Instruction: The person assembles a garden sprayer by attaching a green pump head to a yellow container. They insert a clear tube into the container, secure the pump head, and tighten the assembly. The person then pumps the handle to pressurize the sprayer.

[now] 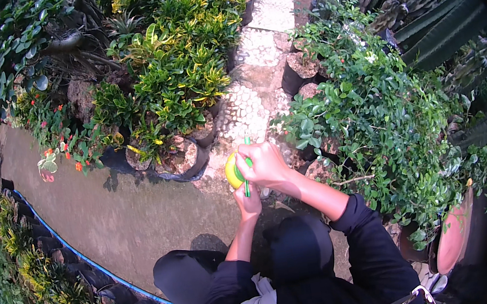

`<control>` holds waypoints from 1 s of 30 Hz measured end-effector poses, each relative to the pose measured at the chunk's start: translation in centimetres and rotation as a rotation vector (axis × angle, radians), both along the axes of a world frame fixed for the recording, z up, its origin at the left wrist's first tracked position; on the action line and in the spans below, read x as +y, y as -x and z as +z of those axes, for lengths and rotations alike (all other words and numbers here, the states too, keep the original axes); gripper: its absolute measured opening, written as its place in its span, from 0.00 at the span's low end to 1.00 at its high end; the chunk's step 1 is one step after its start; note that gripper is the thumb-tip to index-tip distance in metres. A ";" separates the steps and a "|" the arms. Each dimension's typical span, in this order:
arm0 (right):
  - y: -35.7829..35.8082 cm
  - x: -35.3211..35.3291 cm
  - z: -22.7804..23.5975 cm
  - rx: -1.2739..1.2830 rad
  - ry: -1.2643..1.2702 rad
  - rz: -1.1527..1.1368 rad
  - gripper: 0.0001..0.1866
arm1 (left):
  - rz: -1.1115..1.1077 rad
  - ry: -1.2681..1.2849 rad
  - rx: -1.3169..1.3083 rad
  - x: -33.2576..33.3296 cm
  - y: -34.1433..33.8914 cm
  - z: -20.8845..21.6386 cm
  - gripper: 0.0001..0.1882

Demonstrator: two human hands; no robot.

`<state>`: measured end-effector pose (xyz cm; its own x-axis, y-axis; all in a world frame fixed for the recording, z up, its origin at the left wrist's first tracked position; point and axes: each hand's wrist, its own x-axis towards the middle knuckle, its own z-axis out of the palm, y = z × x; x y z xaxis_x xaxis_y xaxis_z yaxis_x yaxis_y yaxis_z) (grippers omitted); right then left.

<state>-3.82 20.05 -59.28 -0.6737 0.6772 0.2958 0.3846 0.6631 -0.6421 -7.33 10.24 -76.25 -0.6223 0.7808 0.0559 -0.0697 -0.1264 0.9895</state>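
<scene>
Head cam: right hand (265,164) + left hand (248,199) (both closed) grip 1 yellow sprayer (232,170).

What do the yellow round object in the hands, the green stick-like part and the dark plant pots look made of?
The yellow round object looks like smooth plastic, judging by its even, bright colour, though it is partly hidden. The green stick-like part under the right hand has the same uniform look, probably plastic. The dark plant pots appear to be thin black plastic or bags; hard to tell.

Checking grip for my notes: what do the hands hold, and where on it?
A yellow-green sprayer: right hand wraps its green top, left hand grips it from below.
</scene>
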 end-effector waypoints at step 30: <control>-0.1 -0.6 0.3 -0.052 0.028 -0.009 0.09 | -0.027 0.018 -0.111 -0.3 0.2 0.9 0.22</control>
<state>-3.75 19.47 -59.00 -0.6814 0.6910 0.2414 0.4242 0.6416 -0.6391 -7.52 9.93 -75.32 -0.6026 0.7977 -0.0261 -0.1818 -0.1054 0.9777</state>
